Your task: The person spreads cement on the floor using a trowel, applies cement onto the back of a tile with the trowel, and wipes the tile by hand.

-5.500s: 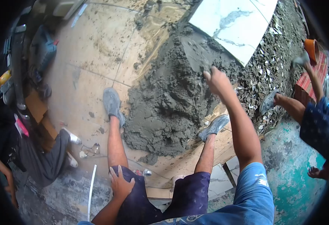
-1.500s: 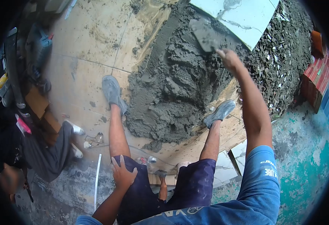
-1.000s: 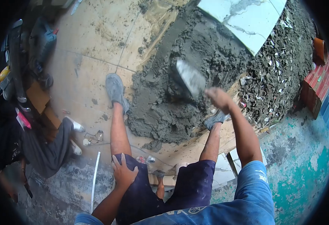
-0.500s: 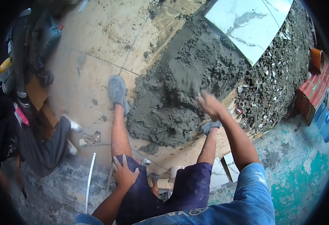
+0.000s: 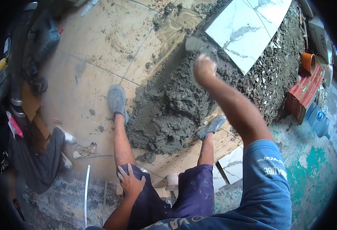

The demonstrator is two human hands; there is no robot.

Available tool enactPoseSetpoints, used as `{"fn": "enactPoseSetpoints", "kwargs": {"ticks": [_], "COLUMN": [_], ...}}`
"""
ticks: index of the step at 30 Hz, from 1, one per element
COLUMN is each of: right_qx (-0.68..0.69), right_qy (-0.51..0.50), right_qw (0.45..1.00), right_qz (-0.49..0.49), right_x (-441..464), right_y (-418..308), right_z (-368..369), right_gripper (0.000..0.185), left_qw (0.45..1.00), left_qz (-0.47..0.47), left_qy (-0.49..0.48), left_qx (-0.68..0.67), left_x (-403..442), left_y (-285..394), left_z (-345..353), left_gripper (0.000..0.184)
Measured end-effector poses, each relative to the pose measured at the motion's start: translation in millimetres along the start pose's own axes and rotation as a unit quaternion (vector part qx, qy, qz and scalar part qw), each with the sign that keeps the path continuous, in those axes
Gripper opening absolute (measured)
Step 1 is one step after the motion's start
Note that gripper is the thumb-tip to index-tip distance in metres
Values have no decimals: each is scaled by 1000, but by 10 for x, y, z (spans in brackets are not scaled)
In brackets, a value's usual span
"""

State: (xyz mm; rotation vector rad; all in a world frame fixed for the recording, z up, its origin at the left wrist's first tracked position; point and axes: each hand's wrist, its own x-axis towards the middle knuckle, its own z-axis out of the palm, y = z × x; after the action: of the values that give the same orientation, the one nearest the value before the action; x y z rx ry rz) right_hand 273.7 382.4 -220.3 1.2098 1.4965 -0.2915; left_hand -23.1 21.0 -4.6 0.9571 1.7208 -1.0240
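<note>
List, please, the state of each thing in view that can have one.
Right hand: closed on the trowel
Trowel: held, blade blurred
Left hand: spread, resting on the purple shorts
Mortar: heaped, uneven, moist-looking
Upper marbled tiles: lying flat
Orange bucket: open, contents unclear
Grey shoes: worn, dirty-looking

On my feed I have a beige tiled floor (image 5: 99, 69), dirt-spattered, carrying a broad heap of wet grey mortar (image 5: 176, 115). To the heap's right I see a band of dark, coarse rubble (image 5: 270, 84) flecked with white chips. Nearer, on worn, grey-and-green concrete (image 5: 314, 168), I make out a translucent blue plastic bottle (image 5: 318, 120) at right and a long, narrow white strip (image 5: 86, 191) at left.
</note>
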Motion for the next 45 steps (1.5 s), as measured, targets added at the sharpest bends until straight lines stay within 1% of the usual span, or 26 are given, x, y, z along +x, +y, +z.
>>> {"fn": "enactPoseSetpoints", "kwargs": {"ticks": [2, 4, 6, 7, 8, 12, 13, 14, 16, 17, 20, 22, 24, 25, 26, 28, 30, 32, 34, 36, 38, 40, 41, 42, 44, 45], "right_qx": [82, 130, 76, 116, 93, 164, 201, 203, 322, 336, 365, 372, 366, 349, 350, 274, 271, 219, 236, 317, 344, 360, 377, 417, 519, 564], "right_qy": [23, 29, 11, 2, 7, -57, -8, -10, -7, 3, -18, -18, 24, 70, 68, 34, 8, -29, -11, 77, 85, 68, 57, -10, -49, -104], "right_qw": [996, 991, 993, 991, 990, 965, 962, 961, 934, 933, 925, 920, 918, 918, 917, 921, 918, 916, 912, 907, 901, 910, 905, 890, 834, 803], "right_qz": [14, -3, -92, -74, -108, -194, -186, -187, -155, -130, -105, -124, -151, -175, -179, -274, -290, -336, -335, -268, -249, -194, -190, -185, -181, -160], "right_x": [-174, -488, -818, -899, -1005, -1377, -1474, -1493, -1571, -1646, -1573, -1375, -1122, -1041, -1016, -1033, -1175, -1314, -1354, -1352, -1167, -999, -1029, -1084, -1225, -1366], "right_y": [-397, -711, -928, -1071, -1173, -1538, -1591, -1584, -1328, -1189, -783, -603, -589, -646, -691, -800, -803, -678, -626, -554, -579, -702, -764, -817, -1027, -1031], "right_z": [241, 324, 370, 422, 503, 734, 832, 942, 962, 992, 1378, 1653, 1948, 2072, 2212, 2294, 2415, 2584, 2612, 2576, 2427, 2360, 2360, 2276, 2339, 2184], "right_gripper": [76, 61, 61, 61, 59, 54, 49, 49, 36, 21, 27, 28, 24, 20, 20, 19, 18, 18, 18, 18, 19, 22, 26, 32, 34, 36], "left_qw": [1000, 1000, 1000, 1000, 1000, 1000, 1000, 1000, 1000, 1000, 1000, 1000, 1000, 1000, 1000, 999, 999, 998, 999, 999, 999, 998, 998, 998, 997, 997], "left_qz": [1, -7, 5, 5, 1, 7, 7, 5, 7, 11, 15, 14, 17, 12, 6, 2, 11, 13, -6, -4, 1, 0, -3, 5, 13, 6], "left_qy": [-4, -8, 4, 3, 2, -1, -1, -1, 1, 4, 10, 17, 23, 19, 16, 19, 32, 37, 13, 13, 23, 25, 28, 35, 39, 31], "left_qx": [-5, -6, -17, -15, -12, -12, -11, -8, -4, -3, -1, 4, 12, 13, 12, 31, 38, 51, 37, 40, 43, 53, 57, 58, 61, 63], "left_x": [2, -11, -5, -5, -6, 4, 0, -1, 14, 17, 28, 27, 22, 25, 20, 32, 33, 38, 38, 18, 14, 24, 29, 26, 28, 27], "left_y": [26, 16, -15, -20, -35, -40, -28, -36, -59, -72, -95, -100, -88, -68, -49, -45, -57, -58, -15, -21, -5, -5, -13, -14, -26, -15], "left_z": [-31, -49, -20, -15, -5, 11, 5, 1, 36, 53, 77, 101, 103, 83, 97, 158, 182, 184, 163, 172, 189, 185, 194, 202, 219, 206], "left_gripper": [97, 97, 97, 96, 96, 94, 94, 94, 94, 93, 93, 93, 93, 93, 93, 94, 94, 94, 93, 93, 93, 93, 93, 93, 93, 93]}}
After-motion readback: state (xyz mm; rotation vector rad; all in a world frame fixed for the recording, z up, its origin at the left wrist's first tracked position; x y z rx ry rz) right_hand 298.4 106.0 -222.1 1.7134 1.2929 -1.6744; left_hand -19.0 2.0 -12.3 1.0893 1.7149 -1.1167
